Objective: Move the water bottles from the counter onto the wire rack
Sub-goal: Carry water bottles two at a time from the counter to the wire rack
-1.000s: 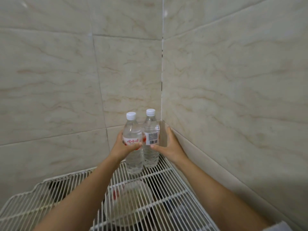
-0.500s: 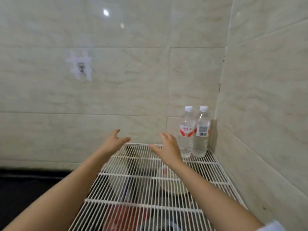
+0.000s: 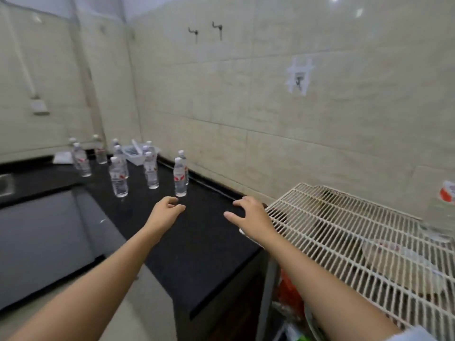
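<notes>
black stone bench (image 3: 202, 254) carries several upright water bottles (image 3: 150, 169) toward its far end. both hands hover empty, fingers loosely curled: the left hand (image 3: 165, 212) near the closest bottle (image 3: 180, 177), the right hand (image 3: 248, 215) beside the white wire rack (image 3: 344, 217), where a blurred bottle (image 3: 444, 207) stands.

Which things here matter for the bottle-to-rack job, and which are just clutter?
Job: clear white-capped, red-labelled plastic water bottles on the black counter; white wire rack; blurred bottle already on it; empty left hand; empty right hand.
Clutter: white plastic tray in the counter's corner; metal wall hooks; white wall box.
</notes>
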`<state>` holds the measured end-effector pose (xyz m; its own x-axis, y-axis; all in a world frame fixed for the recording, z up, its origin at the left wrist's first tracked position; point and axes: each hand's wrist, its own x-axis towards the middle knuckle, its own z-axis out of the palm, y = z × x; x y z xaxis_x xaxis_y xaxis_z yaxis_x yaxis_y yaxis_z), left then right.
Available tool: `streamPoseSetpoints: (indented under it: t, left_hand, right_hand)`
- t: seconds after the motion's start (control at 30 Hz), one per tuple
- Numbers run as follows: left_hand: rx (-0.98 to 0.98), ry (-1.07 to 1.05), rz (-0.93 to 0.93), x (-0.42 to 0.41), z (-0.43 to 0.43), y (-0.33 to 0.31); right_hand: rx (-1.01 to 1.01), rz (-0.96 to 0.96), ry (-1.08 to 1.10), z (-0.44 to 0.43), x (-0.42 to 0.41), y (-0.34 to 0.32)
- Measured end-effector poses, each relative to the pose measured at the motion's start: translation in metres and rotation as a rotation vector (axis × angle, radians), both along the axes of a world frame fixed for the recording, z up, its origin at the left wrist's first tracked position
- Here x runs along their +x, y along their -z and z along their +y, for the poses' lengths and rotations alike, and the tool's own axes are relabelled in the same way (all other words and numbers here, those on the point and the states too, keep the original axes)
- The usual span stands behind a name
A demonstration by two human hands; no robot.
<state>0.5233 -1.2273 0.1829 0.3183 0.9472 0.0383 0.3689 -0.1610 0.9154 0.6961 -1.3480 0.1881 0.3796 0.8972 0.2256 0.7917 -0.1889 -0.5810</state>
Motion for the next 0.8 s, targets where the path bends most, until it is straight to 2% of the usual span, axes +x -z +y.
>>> streamPoseSetpoints:
  t: [0.2, 0.37, 0.67, 0.8]
  left_hand:
    - [0.01, -0.271, -0.047, -0.116, 0.015, 0.01]
    - [0.015, -0.305, -0.078, -0.197, 0.024, 0.016]
    - [0.019, -0.346, -0.047, -0.388, 0.036, 0.04]
    - [-0.009, -0.394, -0.056, -0.442, 0.042, 0.05]
  right_hand:
    - [-0.111, 0.031, -0.161, 0.033, -0.078, 0.005]
    - [-0.168, 0.035, -0.208, 0.055, -0.146, 0.016]
    - [-0.216, 0.054, -0.359, 0.12, -0.319, 0.041]
    - [-0.245, 0.068, -0.415, 0.132, -0.375, 0.058]
